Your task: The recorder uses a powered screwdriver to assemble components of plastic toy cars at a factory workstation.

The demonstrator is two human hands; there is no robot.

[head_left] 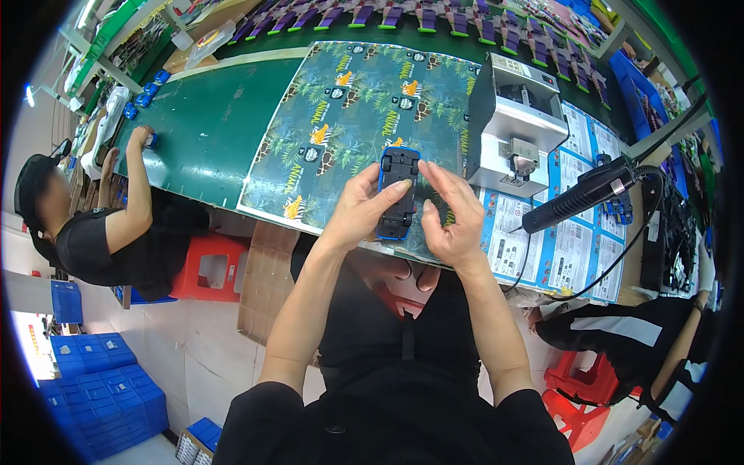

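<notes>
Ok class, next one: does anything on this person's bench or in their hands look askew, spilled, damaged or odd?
Nothing looks spilled or damaged. Only the car in the left hand looks odd: upside down, black underside facing up.

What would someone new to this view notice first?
Probably the blue toy car, underside up at the centre, gripped by the left hand with the right hand open close beside it. Next, the silver machine right of centre, with a black pointed tool to its lower right. Across the top runs a row of purple pieces with green ends.
</notes>
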